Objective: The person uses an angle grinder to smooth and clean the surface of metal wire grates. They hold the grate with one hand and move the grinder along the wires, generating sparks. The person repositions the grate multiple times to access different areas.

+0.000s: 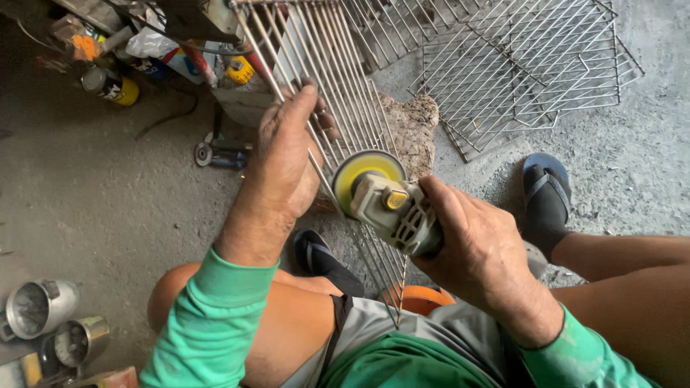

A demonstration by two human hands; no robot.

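Fingers of left hand [284, 154] clamp wire rack [338, 79] edge; right hand [478, 251] grips angle grinder [388, 201], floor open left.

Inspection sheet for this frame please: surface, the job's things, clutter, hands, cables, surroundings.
Surface: rough grey concrete floor, dusty, with a flat stone under the work.
Job's things: wire rack tilted toward the person; angle grinder with its yellow disc against the rack's wires.
Clutter: stack of finished wire grids at upper right; spray cans and a second grinder at upper left; metal housings at lower left.
Hands: left hand grips the rack's wires; right hand holds the grinder body.
Cables: a dark cord on the floor at upper left.
Surroundings: person seated low, bare knees, sandals, green sleeves.
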